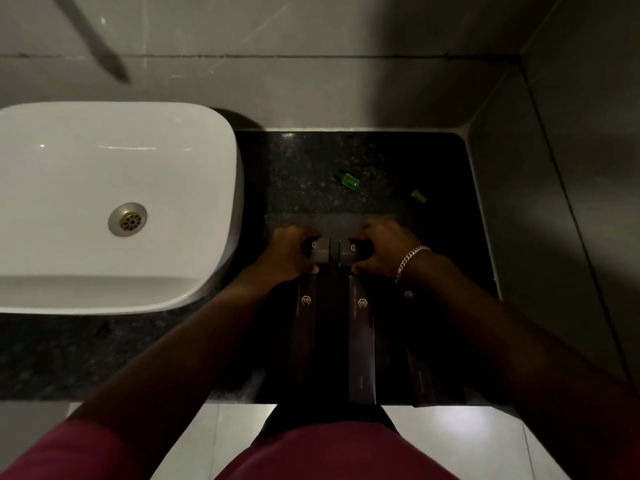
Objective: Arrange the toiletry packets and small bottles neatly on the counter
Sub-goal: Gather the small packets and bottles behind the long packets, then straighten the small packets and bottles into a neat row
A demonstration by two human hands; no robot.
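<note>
Two small grey packets stand side by side on the dark counter (311, 157), a narrow gap between them. My left hand (289, 252) grips the left packet (320, 251) and my right hand (384, 247), with a silver bracelet on its wrist, grips the right packet (348, 252). Long dark boxes lie lengthwise in front of them: one at the left (304, 334), one in the middle (362, 337), and a third (410, 317) partly under my right forearm. Two small green bottles lie on their sides farther back, one (349, 180) nearer the middle and one (418, 196) to its right.
A white basin (207, 133) with a metal drain (127, 219) fills the left of the counter. Grey tiled walls close the back and the right side. The counter's front edge (228, 398) runs just before my body, with pale floor below.
</note>
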